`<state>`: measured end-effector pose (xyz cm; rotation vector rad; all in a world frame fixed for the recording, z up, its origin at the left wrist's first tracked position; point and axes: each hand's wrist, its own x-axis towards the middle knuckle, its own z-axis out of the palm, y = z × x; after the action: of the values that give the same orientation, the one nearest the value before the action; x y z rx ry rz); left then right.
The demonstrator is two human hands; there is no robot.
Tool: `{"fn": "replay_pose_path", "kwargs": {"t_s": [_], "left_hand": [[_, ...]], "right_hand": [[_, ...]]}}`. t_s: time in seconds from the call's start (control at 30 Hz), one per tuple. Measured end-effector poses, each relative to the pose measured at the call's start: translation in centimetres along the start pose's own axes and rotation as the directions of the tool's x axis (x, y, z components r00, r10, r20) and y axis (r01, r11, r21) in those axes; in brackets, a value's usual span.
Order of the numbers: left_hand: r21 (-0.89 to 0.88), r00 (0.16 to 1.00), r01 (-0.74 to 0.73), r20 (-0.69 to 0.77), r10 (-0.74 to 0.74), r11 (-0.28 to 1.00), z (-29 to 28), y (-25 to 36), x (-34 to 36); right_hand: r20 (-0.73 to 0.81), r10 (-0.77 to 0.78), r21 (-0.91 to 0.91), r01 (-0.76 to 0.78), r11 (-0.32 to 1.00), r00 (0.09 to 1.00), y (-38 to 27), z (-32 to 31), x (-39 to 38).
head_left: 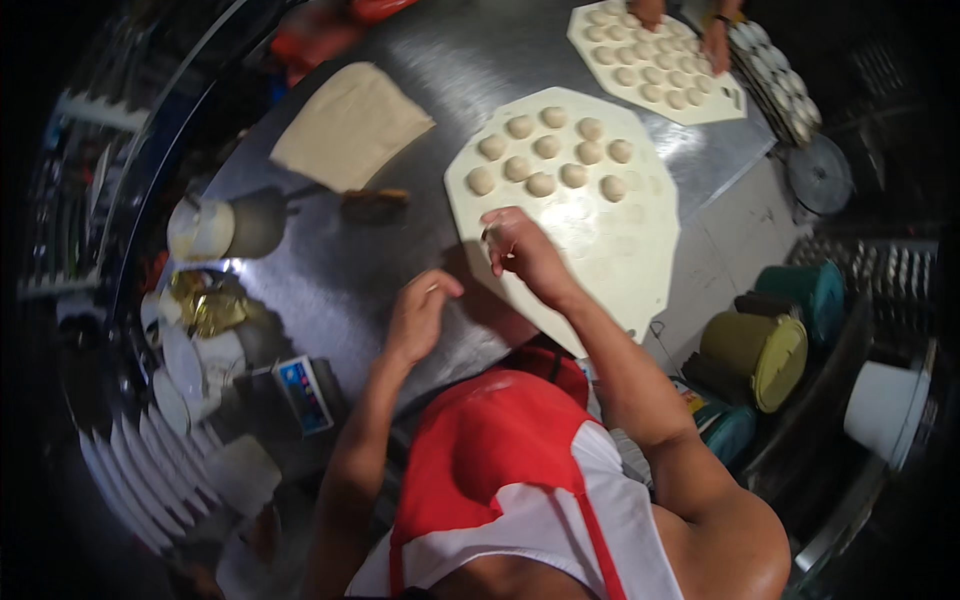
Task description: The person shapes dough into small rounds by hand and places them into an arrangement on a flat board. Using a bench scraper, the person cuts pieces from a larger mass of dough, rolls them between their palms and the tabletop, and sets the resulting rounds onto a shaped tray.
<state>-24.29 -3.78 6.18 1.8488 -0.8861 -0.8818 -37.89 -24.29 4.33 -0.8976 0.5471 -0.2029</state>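
My right hand (522, 252) hangs over the left edge of a large pale many-sided board (600, 270), palm turned inward. Its fingers curl in, and what they hold, if anything, I cannot make out. To the lower left, my left hand (420, 318) is above the metal table with fingers loosely bent and apart, and nothing shows in it. Several round dough balls (541, 184) sit in rows on the far half of the board. A folded sheet of pale dough (352, 125) lies on the table at the far left, with a dark scraper-like tool (375, 205) by its near edge.
Another person's hands (716, 45) work at a second board (650, 75) of dough pieces, far right. A white tub (200, 228) and a yellow packet (213, 305) stand on the left of the steel table (330, 260). Lidded buckets (755, 355) are at the right.
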Motion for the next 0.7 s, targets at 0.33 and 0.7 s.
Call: {"fn": "replay_pose_path", "kwargs": {"t_s": [0.33,0.7], "left_hand": [[0.287,0.999,0.039,-0.039,-0.029,0.957,3.3,5.4,2.0],[0.243,0.988,-0.153,0.020,0.153,0.958,3.1,3.6,2.3]], "right_hand": [[-0.133,-0.026,0.023,0.029,0.999,0.991,-0.3,2.7,-2.2],[-0.004,-0.078,-0.222,0.075,0.972,0.997,-1.8,1.5,-2.6]]}}
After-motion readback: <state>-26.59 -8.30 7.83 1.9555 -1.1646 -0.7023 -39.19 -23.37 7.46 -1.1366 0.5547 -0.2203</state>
